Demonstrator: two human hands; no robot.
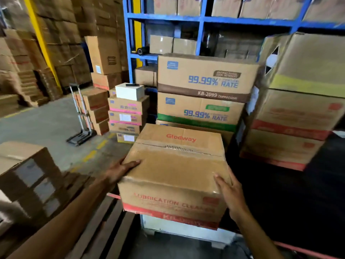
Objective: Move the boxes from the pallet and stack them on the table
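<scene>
Head camera looks forward and down, close over a held box (pixel 173 172).

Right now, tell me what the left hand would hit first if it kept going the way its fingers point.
Nothing new: the left hand already lies flat against the Glodway box, fingers along its top-left edge.

Probably a warehouse: stacked cartons (pixel 203 79), blue shelving (pixel 200 21), a hand truck (pixel 82 126) on concrete.
</scene>
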